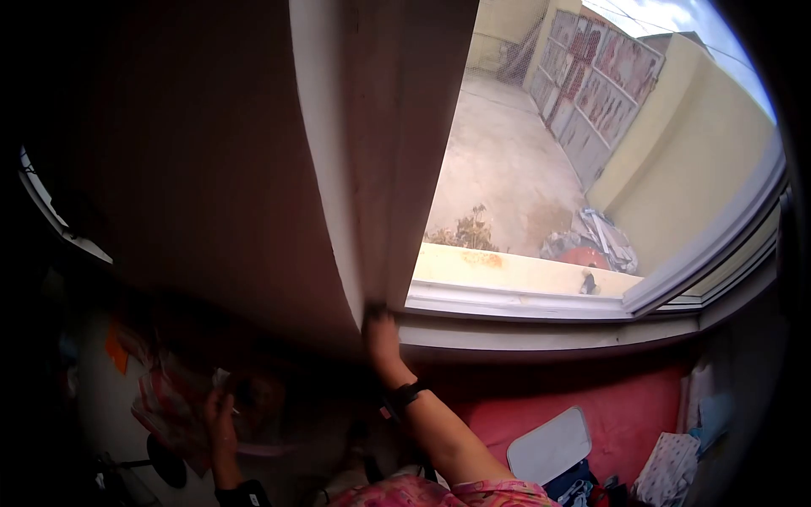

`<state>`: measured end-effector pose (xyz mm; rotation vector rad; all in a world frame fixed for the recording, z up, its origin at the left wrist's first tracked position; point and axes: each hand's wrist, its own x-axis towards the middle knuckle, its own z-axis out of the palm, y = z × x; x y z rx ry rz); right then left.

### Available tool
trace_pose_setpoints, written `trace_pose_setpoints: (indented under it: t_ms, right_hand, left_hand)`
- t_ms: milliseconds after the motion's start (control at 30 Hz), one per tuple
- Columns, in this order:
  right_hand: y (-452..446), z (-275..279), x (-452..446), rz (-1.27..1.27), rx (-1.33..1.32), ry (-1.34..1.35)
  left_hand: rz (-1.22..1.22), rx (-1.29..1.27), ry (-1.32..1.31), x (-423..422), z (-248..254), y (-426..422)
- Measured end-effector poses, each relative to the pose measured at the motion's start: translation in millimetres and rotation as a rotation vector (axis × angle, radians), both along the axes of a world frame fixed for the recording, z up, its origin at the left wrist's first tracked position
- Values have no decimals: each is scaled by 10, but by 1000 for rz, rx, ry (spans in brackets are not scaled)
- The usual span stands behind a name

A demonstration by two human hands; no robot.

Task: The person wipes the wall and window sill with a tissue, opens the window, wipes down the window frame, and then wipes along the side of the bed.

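Nearest, at the bottom edge of the view, was the wearer's pink patterned top. The L hand was raised low on the left w/ a small pale item gripped at its fingertips; too dim to ID. Behind it lay a red-and-white bundle, w/ an orange item further left & a dark round thing below.

The R hand reached up to the left end of the windowsill, at the corner where it met the wall, w/ a black band on the wrist. Its fingers looked curled in by a dark patch; can't tell if they gripped anything.

Right of that arm, a pale rounded panel lay nr the front edge of a red cover, dark clothes just beside it; a white patterned cloth sat by the cover's right edge.

Beyond the sill came the white window frame, then an outer ledge, plants nr its left end & a heap of debris toward its right. Farthest: concrete yard, yellow wall, rusty metal gate, cloudy sky.
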<state>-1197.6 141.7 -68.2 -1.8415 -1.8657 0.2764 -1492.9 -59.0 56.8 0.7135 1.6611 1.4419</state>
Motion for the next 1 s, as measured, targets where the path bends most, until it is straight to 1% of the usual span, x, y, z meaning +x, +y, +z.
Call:
trace_pose_setpoints:
  t_ms: [67, 100, 167, 200, 267, 300, 367, 400, 467, 500, 533, 567, 633, 667, 700, 733, 800, 833, 900, 933, 1000]
  right_hand:
    - [-204, 86, 96, 137, 91, 74]
    - [-324, 122, 127, 144, 89, 70]
    - [-517, 235, 162, 223, -110, 271]
    - [-586, 324, 197, 230, -112, 268]
    - [-701, 546, 279, 248, 55, 363]
    - [-639, 596, 314, 251, 54, 357]
    - [-442, 735, 345, 121, 104, 300]
    - [-341, 659, 341, 119, 104, 299]
    - [-80, 286, 279, 41, 39, 177]
    - [-17, 140, 220, 33, 38, 177]
    - [36, 3, 144, 58, 69, 97]
    - [44, -33, 86, 82, 98, 15]
    - [32, -69, 42, 84, 64, -12]
    - [4, 27, 45, 98, 36, -30]
    - [-90, 124, 118, 185, -30, -20]
    - [-197, 206, 166, 183, -29, -23]
    - [-460, 240, 217, 279, 55, 192]
    - [-550, 298, 248, 283, 54, 192]
    - [-686, 420, 330, 294, 189, 378]
    - [-658, 496, 341, 297, 189, 377]
    - [-489, 652, 342, 101, 246, 325]
  left_hand:
    - [89, -33, -5, -37, -93, -66]
    - [96, -35, -9, -35, -105, -96]
    - [79, 24, -25, -33, -73, -110]
    - [86, 24, -28, -41, -88, -125]
    - [93, 23, -18, -64, -133, -125]
    - [96, 23, -24, -63, -138, -123]
    - [61, -34, -58, -71, -87, -108]
    - [59, -35, -59, -57, -80, -91]
    - [78, -9, -53, -16, -67, -74]
    - [70, -11, -52, 2, -60, -64]
    - [64, -7, -38, 21, -52, -46]
    - [55, -3, -26, 37, -49, -30]
    - [75, -55, 13, 34, -96, -43]
    - [106, -100, 61, 10, -120, -52]
    - [97, -100, 59, -26, -149, -44]
    - [71, -88, 35, -59, -183, -52]
    - [54, -76, 9, -56, -182, -54]
    - [26, -59, 21, -32, -124, -44]
    - [5, -44, 29, -8, -93, -41]
    - [14, -41, 17, -7, -101, -25]
    - [24, -39, 7, 32, -43, 16]
